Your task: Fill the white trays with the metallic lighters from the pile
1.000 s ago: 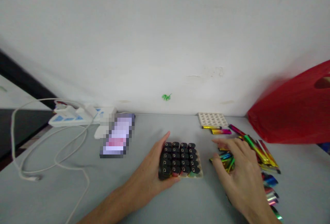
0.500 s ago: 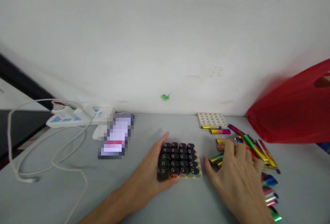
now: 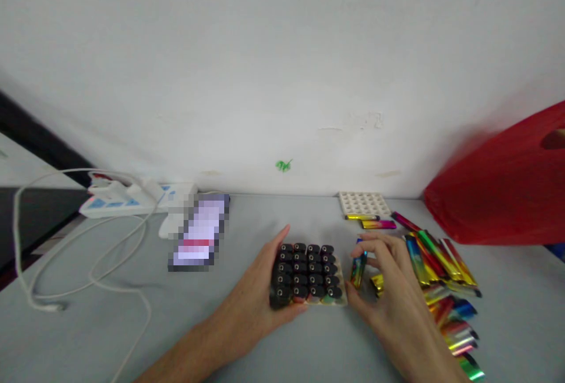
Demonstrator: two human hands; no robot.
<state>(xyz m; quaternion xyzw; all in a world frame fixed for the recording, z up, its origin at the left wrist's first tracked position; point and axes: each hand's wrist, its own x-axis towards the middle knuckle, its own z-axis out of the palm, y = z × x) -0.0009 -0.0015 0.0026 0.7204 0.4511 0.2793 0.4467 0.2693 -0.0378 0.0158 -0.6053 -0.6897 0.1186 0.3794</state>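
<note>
Left hand: The left hand [image 3: 253, 293] is clamped on the left end of the filled tray [image 3: 342, 296], thumb and fingers on opposite edges.
Filled tray: Rests on the grey table [image 3: 185, 327] between the hands; black caps [image 3: 314, 267] stand on it in four columns (a tidy block, seen from here), with a pale strip exposed along the right side.
Right hand: The right hand [image 3: 392, 303] has thumb and fingertips closed on the blue-green piece [image 3: 358, 268], just beside the tray's right edge.
Blue-green piece: Shiny and slim, raised at a tilt; whether its lower end touches the table, I cannot tell.
Loose pieces: The metallic pieces [image 3: 445, 259] lie heaped and fanned right of the right hand, in gold, red, green and blue.
White holder: The empty white holder [image 3: 364, 203] lies near the wall [image 3: 273, 89], with a yellow piece [image 3: 362, 217] and a magenta-yellow piece [image 3: 378, 225] in front.
Red bag: The red bag [image 3: 498, 195] stands at far right.
Left side: The phone [image 3: 200, 233] lies near the power strip [image 3: 132, 200]; the white cable [image 3: 95, 283] loops beside them.
</note>
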